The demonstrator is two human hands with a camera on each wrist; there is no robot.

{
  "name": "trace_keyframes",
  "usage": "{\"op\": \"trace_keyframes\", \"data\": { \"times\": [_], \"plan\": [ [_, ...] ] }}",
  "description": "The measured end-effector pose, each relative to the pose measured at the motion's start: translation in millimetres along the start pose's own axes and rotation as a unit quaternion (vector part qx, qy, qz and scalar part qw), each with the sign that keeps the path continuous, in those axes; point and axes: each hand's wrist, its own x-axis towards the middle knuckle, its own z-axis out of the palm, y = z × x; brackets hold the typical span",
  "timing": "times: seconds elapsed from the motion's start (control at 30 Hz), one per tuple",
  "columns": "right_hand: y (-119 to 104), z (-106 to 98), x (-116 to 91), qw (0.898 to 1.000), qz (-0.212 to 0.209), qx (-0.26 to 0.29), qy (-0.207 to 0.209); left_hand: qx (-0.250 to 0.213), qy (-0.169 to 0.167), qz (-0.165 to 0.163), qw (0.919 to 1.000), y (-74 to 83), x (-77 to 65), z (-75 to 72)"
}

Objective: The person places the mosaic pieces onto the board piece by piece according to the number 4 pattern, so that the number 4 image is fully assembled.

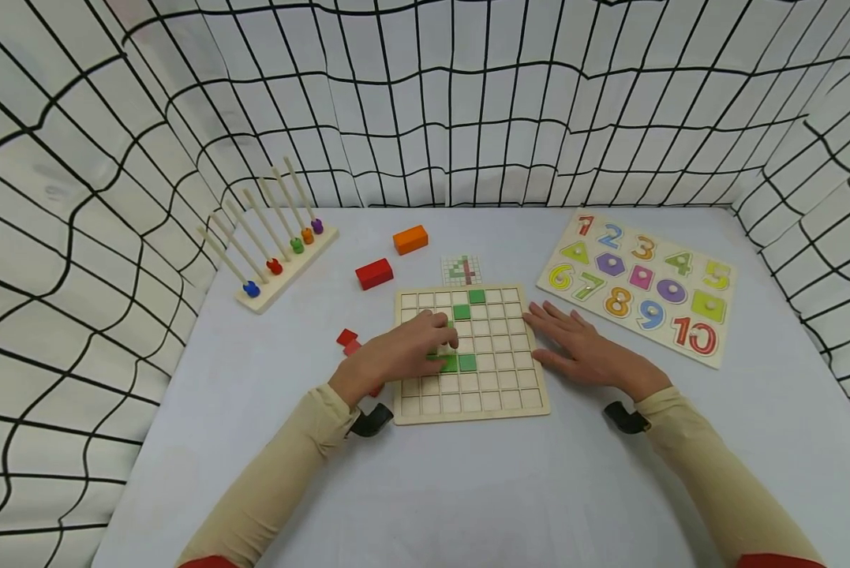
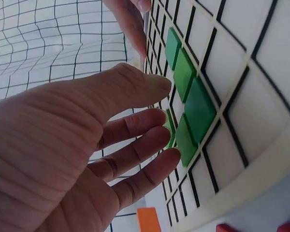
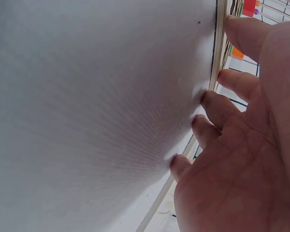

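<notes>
A wooden grid board (image 1: 473, 415) lies flat on the white table. My left hand (image 1: 410, 347) hovers over its left half, fingers loosely bent and thumb apart, with no tile visible between them. Green square tiles (image 1: 467, 363) sit in several cells; the hand hides some of them. In the left wrist view, the fingertips are close to a cluster of green tiles (image 2: 200, 111). My right hand (image 1: 588, 351) rests at the board's right edge with its fingers extended, and in the right wrist view fingertips (image 3: 223, 75) touch the side of the board.
Loose red tiles (image 1: 346, 337) lie left of the board, partly behind my left arm. Beyond it are a small pattern card (image 1: 460, 270), a red block (image 1: 374, 274) and an orange block (image 1: 410, 240). A peg stand (image 1: 290, 272) stands left, a number puzzle (image 1: 634, 288) lies right. Black netting surrounds the table.
</notes>
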Motion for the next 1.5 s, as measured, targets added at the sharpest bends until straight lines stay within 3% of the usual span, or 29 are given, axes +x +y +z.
{"op": "trace_keyframes", "data": {
  "times": [0.23,0.67,0.93,1.5],
  "plan": [
    [-2,0,0,1.0,-0.009,-0.001,0.005,-0.004,-0.009,-0.058,0.9983,-13.7,-10.4,-10.4],
    [0,-3,2,1.0,0.006,0.009,-0.01,-0.026,0.014,-0.085,0.9959,-35.8,-42.1,-15.3],
    [-1,-3,0,1.0,-0.007,0.0,0.004,-0.011,-0.003,-0.113,0.9935,-46.3,-53.9,-11.7],
    [0,-2,0,1.0,0.009,0.013,-0.009,-0.013,0.005,-0.107,0.9942,-44.4,-55.6,-6.9]
  ]
}}
